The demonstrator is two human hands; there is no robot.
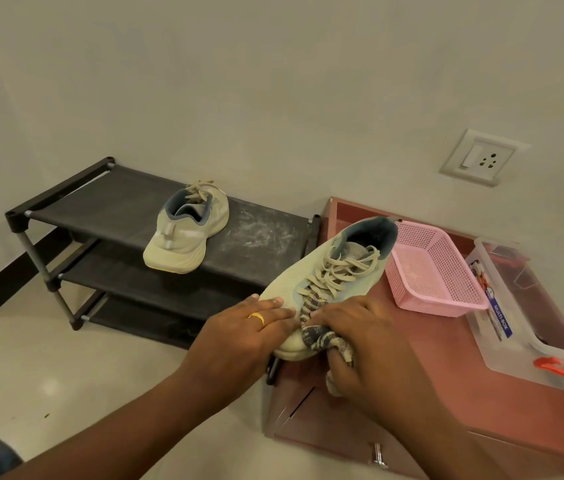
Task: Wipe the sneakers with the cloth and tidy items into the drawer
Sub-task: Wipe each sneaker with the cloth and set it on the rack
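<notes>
1. Sneaker (329, 282) lay on the left edge of the red cabinet (446, 393) top, toe toward the cabinet's front and heel toward its back.
2. The left hand (239, 334) steadied the toe from the side away from the cabinet, fingers straight and close together, pressed flat on the upper. That brace probably mattered: the toe sat right at the cabinet's edge, so a hard rub could have pushed the shoe off.
3. The right hand (360, 334) had its fingers curled round the striped cloth (322, 336), bunching it and pressing it on the toe just below the laces. Short strokes from the toe up toward the heel would have suited best, with a fresh fold of cloth turned out as it soiled.
4. Laces lay loose over the tongue, so the cloth risked snagging there; wiping along them seemed wiser than across.
5. The second sneaker (187, 233) stood on the shoe rack (100, 202) left of the cabinet, and looked due for wiping next.
6. A pink basket (436, 268) and a clear box (529, 323) sat further right on the cabinet top. The drawer handle (379, 457) showed on the cabinet's front, and the drawer looked closed.
</notes>
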